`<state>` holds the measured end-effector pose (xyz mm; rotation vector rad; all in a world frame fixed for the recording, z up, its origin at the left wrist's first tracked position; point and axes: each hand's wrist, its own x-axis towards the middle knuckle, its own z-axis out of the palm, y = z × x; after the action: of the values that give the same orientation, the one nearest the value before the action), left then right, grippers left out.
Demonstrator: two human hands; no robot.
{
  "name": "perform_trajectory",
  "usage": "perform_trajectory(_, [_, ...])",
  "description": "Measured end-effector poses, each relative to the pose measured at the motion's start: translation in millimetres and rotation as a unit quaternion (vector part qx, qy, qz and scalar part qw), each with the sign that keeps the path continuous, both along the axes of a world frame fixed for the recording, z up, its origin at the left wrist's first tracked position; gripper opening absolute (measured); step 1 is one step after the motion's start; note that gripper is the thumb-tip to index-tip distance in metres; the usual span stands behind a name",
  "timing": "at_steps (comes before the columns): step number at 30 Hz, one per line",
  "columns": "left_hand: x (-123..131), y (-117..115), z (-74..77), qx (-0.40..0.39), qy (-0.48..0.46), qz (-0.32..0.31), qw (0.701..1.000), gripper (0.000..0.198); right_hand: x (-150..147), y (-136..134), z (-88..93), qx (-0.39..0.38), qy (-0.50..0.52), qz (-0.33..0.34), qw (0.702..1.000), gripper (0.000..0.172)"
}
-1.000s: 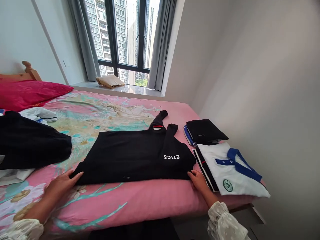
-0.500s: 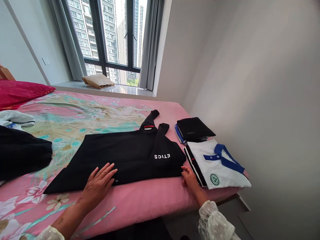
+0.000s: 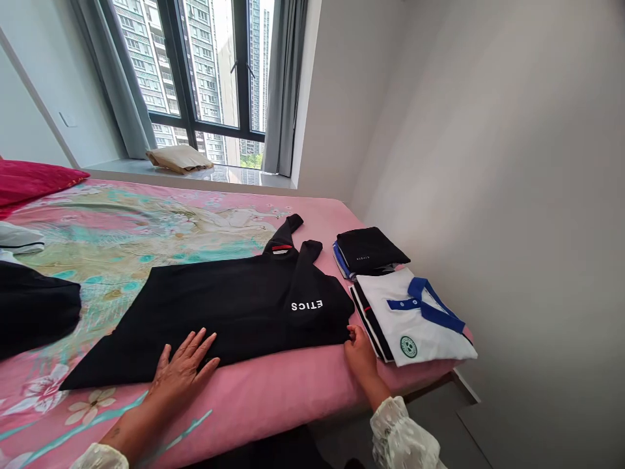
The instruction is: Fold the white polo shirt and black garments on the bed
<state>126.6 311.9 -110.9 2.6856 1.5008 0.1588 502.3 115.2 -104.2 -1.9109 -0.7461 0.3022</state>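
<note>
Since my left fingers [image 3: 193, 352] lie open and my right fingers [image 3: 351, 335] curl, grip unclear, on the black shirt [image 3: 209, 312], dragging could rumple it.

The bare left hand [image 3: 184, 368] is laid flat and palm down, its fingers [image 3: 205, 340] spread. The bare right hand [image 3: 361, 355] is curled, its fingertips [image 3: 350, 332] drawn together. Both forearms are extended forward from white lace sleeves [image 3: 398, 433].

The black shirt [image 3: 209, 312] looks matt, probably cotton cloth, and the pink bedsheet [image 3: 273, 391] smooth, with a faint sheen.
</note>
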Motion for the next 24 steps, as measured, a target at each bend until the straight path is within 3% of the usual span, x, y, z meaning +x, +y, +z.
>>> perform_trajectory(3, [5.1,-0.7,5.0,-0.011,0.001,-0.005,1.0,0.057,-25.7,2.7,18.0,0.023,-0.186,0.058,0.981,0.029])
perform_trajectory(6, [11.7,-3.7,10.5,-0.003,-0.008,-0.041,0.999,0.054,-53.9,10.0,28.7,0.053,-0.323,0.25,0.911,0.033])
perform_trajectory(9, [7.3,-6.3,12.0,-0.003,-0.016,-0.056,0.998,0.054,-64.7,12.2,20.6,-0.012,-0.362,0.378,0.852,0.04])
perform_trajectory(12, [-18.0,-2.0,9.8,-0.017,-0.007,-0.02,1.0,0.056,-55.0,7.4,-1.9,-0.122,-0.363,0.389,0.838,0.052])
perform_trajectory(14, [-44.2,5.1,9.1,-0.019,0.007,0.033,0.999,0.057,-45.7,4.4,-16.5,-0.153,-0.367,0.391,0.83,0.054])
perform_trajectory(17, [-85.5,19.3,12.8,-0.008,-0.019,0.143,0.99,0.058,-39.2,2.0,-29.4,-0.159,-0.387,0.385,0.823,0.054])
perform_trajectory(20, [-117.9,37.1,23.6,-0.032,-0.134,0.269,0.953,0.061,-40.5,0.7,-35.0,-0.142,-0.42,0.371,0.816,0.054])
perform_trajectory(24, [-143.3,62.5,42.4,-0.084,-0.218,0.307,0.923,0.056,-41.6,-0.5,-42.0,-0.119,-0.466,0.347,0.805,0.056])
